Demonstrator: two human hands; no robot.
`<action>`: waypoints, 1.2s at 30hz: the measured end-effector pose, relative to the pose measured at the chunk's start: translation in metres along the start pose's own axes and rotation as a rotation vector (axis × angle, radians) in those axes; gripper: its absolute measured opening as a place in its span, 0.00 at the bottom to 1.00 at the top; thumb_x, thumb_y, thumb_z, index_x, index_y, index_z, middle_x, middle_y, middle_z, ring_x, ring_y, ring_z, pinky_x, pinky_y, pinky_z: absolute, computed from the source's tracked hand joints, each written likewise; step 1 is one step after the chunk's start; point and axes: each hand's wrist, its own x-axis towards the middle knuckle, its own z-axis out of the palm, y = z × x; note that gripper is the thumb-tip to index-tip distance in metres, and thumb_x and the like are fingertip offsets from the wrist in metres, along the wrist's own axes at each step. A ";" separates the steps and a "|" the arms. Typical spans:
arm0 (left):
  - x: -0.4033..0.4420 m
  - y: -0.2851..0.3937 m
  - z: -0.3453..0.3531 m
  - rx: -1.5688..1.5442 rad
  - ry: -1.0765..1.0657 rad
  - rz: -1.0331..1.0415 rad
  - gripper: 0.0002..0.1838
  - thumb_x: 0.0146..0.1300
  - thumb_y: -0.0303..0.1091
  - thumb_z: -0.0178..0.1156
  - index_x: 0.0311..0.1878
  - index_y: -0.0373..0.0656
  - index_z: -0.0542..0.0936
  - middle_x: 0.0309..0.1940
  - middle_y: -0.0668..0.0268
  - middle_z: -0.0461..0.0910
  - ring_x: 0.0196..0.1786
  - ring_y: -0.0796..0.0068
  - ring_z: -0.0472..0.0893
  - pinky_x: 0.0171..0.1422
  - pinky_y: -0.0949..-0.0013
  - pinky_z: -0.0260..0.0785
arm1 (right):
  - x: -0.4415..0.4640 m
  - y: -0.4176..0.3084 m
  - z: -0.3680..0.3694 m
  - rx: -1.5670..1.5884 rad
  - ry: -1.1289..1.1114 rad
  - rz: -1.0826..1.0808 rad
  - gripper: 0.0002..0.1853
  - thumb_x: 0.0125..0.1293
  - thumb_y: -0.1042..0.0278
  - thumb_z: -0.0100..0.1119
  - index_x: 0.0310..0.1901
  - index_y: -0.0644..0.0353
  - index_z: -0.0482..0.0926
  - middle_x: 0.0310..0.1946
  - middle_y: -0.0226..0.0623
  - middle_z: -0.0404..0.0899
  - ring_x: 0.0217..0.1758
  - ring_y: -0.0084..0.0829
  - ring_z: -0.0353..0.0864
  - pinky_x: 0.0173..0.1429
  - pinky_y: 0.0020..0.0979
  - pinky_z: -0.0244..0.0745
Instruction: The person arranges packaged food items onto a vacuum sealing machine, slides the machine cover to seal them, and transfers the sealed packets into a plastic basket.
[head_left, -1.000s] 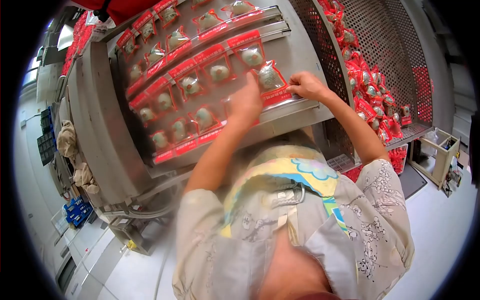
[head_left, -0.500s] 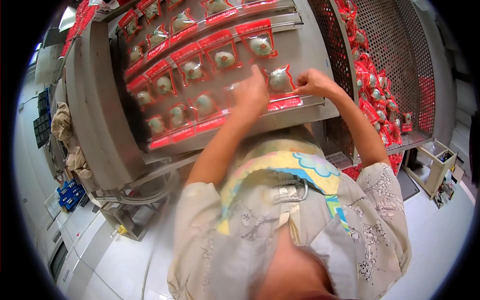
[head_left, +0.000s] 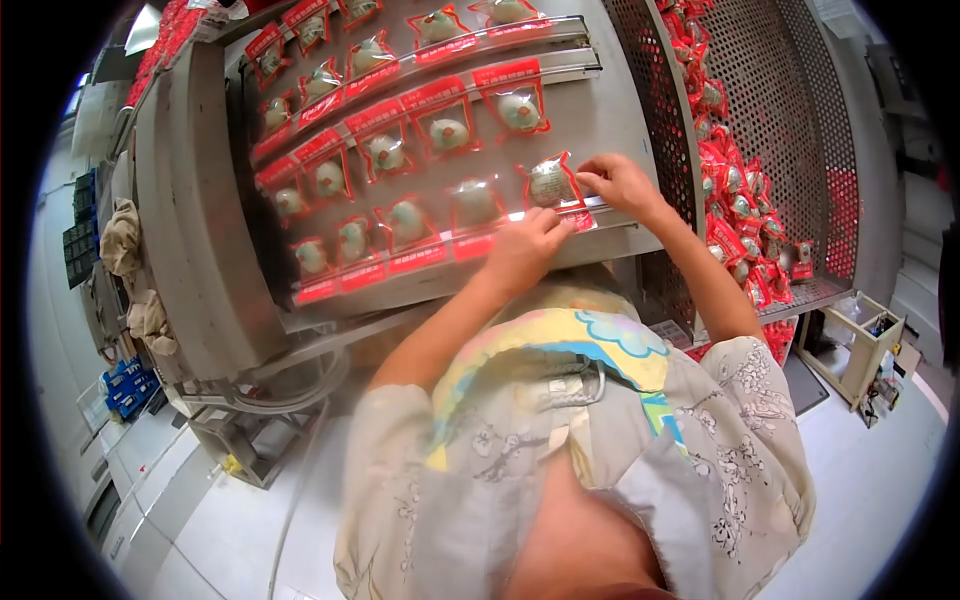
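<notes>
A clear-and-red plastic packet with a pale egg inside (head_left: 550, 184) lies near the front right corner of the metal sealing bed (head_left: 600, 110). My right hand (head_left: 622, 187) pinches the packet's right edge, fingers closed. At its lower red edge, by the front bar, my left hand (head_left: 528, 246) has its fingers bent together on the packet. Left of it along the same bar lies another egg packet (head_left: 475, 205), with several more beyond. A middle row includes one egg packet (head_left: 520, 110) just behind the packet in my hands.
Metal seal bars (head_left: 540, 65) run across the bed between packet rows. At the right stands a perforated metal bin (head_left: 790, 110) with a heap of red egg packets (head_left: 735, 200). A thick metal housing (head_left: 190, 210) borders the left side. A small framed stand (head_left: 850, 345) is on the floor.
My left hand has moved right and down, from above the neighbouring packet to the lower edge of the right one. My right hand has shifted slightly left, and the neighbouring packet is now uncovered.
</notes>
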 end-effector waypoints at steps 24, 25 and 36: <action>-0.102 0.006 -0.004 -0.128 0.371 -0.114 0.10 0.46 0.23 0.60 0.34 0.45 0.81 0.32 0.66 0.78 0.37 0.64 0.78 0.39 0.63 0.73 | -0.068 -0.062 0.060 -0.257 0.130 -0.609 0.13 0.50 0.66 0.69 0.39 0.56 0.81 0.35 0.34 0.74 0.41 0.37 0.75 0.46 0.36 0.72; -0.113 0.009 -0.006 -0.144 0.370 -0.100 0.09 0.47 0.24 0.60 0.34 0.45 0.81 0.33 0.66 0.78 0.36 0.64 0.78 0.38 0.63 0.73 | -0.068 -0.068 0.068 -0.301 0.102 -0.686 0.19 0.48 0.67 0.69 0.44 0.57 0.79 0.38 0.37 0.74 0.44 0.41 0.74 0.49 0.39 0.70; -0.270 0.004 -0.033 -0.234 0.464 -0.281 0.07 0.53 0.25 0.64 0.37 0.43 0.81 0.33 0.63 0.79 0.35 0.61 0.80 0.35 0.64 0.75 | -0.032 -0.132 0.182 -0.527 0.176 -0.772 0.07 0.52 0.69 0.62 0.35 0.55 0.79 0.34 0.32 0.74 0.42 0.37 0.74 0.50 0.37 0.68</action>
